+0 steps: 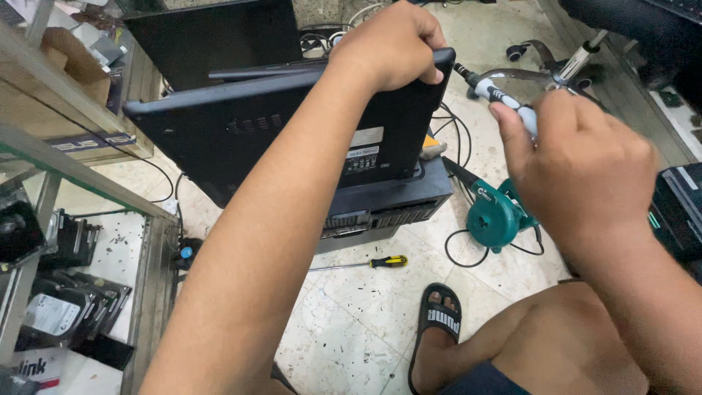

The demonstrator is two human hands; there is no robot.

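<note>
While left hand (391, 45) grips laptop (292, 132) edge, screwdriver (493, 95) nears.

Left hand (391, 45) grips the upturned black laptop (292, 124) by its top corner; right hand (578, 157) holds a screwdriver (491, 93), tip touching that gripped corner.
</note>
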